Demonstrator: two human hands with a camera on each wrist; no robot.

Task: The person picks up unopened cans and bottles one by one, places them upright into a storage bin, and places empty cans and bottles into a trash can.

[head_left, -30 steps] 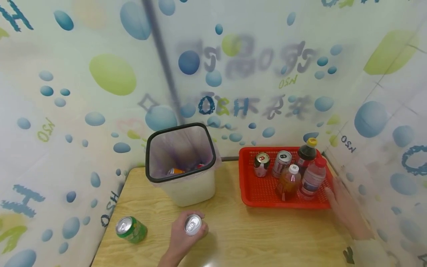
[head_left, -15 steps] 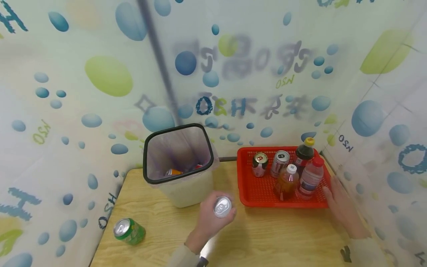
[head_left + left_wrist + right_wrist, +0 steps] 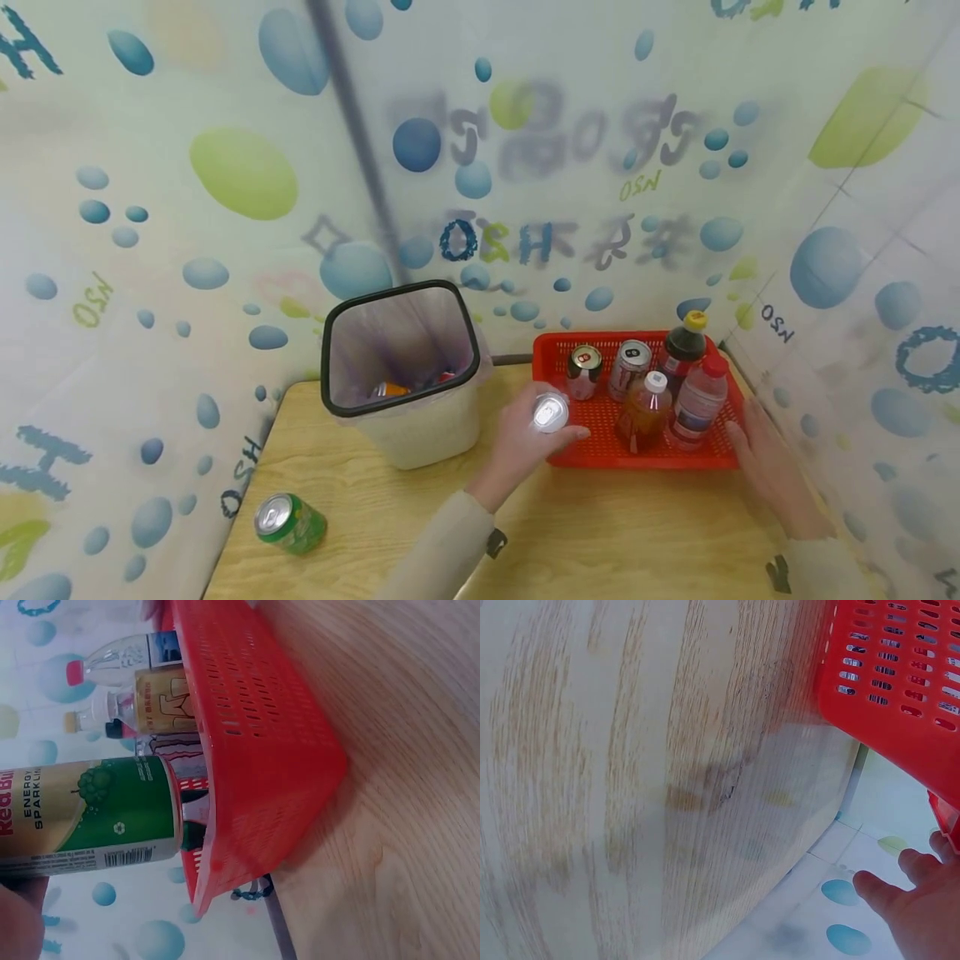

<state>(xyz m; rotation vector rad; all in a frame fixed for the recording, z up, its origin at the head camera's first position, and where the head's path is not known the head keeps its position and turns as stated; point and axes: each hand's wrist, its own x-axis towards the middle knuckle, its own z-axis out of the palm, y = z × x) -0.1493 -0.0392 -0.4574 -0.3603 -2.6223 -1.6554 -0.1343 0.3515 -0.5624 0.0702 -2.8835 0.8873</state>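
My left hand (image 3: 513, 437) grips a Red Bull can (image 3: 120, 814), green and gold with a silver top, upright at the front left corner of the red basket (image 3: 645, 461). In the left wrist view the can's base overlaps the basket's rim. Inside the basket stand a black-and-pink can (image 3: 582, 379), a silver can (image 3: 627, 375), an amber drink bottle (image 3: 643, 414), a dark cola bottle (image 3: 681, 357) and a red-capped clear bottle (image 3: 697, 408). My right hand (image 3: 767, 462) is at the basket's right side, fingers extended along the rim.
A white bin (image 3: 435, 433) with a black rim and a plastic liner stands left of the basket, with cans at its bottom. A green can (image 3: 303, 525) stands at the left of the wooden table (image 3: 600, 533). Patterned sheets (image 3: 247, 175) enclose the back and sides.
My left hand has carried the Red Bull can right and away from me, from in front of the bin to the basket's front left corner. My right hand has stayed by the basket.
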